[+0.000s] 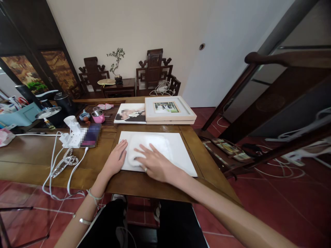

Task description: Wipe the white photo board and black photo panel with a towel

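Observation:
A flat white board (182, 151) lies on the wooden table in front of me. On it is a thin, blurred white sheet (162, 144), perhaps a cloth; its exact kind cannot be made out. My right hand (153, 162), wearing a ring, presses down on this sheet with its fingers spread. My left hand (117, 156) rests at the board's left edge, fingers stretched out, beside the sheet.
Behind the board lie a framed photo (187, 109) and a photo panel (130, 119). To the left are a power strip (74, 137) with white cables, a phone (91, 135), a pink cup (98, 118) and a blue basket (22, 115). A dark wooden chair (258, 103) stands right.

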`<act>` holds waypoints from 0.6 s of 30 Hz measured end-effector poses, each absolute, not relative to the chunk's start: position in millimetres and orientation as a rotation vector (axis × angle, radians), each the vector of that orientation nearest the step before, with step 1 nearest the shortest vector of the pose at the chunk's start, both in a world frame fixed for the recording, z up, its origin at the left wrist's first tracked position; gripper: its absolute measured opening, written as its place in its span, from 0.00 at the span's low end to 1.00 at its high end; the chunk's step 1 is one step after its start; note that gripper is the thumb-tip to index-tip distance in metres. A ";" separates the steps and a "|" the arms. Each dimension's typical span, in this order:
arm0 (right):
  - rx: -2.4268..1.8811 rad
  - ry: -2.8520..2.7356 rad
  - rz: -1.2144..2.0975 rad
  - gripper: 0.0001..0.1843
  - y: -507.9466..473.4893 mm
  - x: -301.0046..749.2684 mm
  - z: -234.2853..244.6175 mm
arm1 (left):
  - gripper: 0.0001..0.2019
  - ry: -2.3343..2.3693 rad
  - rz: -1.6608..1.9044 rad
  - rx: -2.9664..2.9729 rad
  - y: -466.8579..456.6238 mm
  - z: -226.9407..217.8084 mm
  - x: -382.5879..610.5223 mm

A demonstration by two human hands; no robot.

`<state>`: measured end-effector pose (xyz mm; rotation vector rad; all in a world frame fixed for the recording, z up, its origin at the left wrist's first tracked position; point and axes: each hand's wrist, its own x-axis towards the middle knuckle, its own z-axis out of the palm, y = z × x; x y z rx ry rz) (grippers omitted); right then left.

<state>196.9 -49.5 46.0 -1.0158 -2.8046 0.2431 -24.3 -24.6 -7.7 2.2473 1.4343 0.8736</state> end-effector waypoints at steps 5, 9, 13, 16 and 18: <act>-1.191 -2.732 0.097 0.22 -7.0 170.6 45.8 | 0.27 1.393 1.074 2.045 -31.5 3.6 -20.8; -0.977 -2.813 0.051 0.21 -33.2 152.2 42.5 | 0.28 1.347 1.261 1.819 -33.1 9.3 -21.9; -0.679 -2.900 0.065 0.20 -75.5 161.9 43.4 | 0.29 1.362 1.283 1.826 -32.4 6.0 -23.7; -0.631 -2.929 0.211 0.22 -87.1 184.9 45.3 | 0.29 1.403 1.171 1.957 -33.7 2.9 -22.4; -0.703 -2.886 0.275 0.23 -80.9 201.2 46.9 | 0.28 1.422 1.041 2.046 -34.5 1.0 -20.9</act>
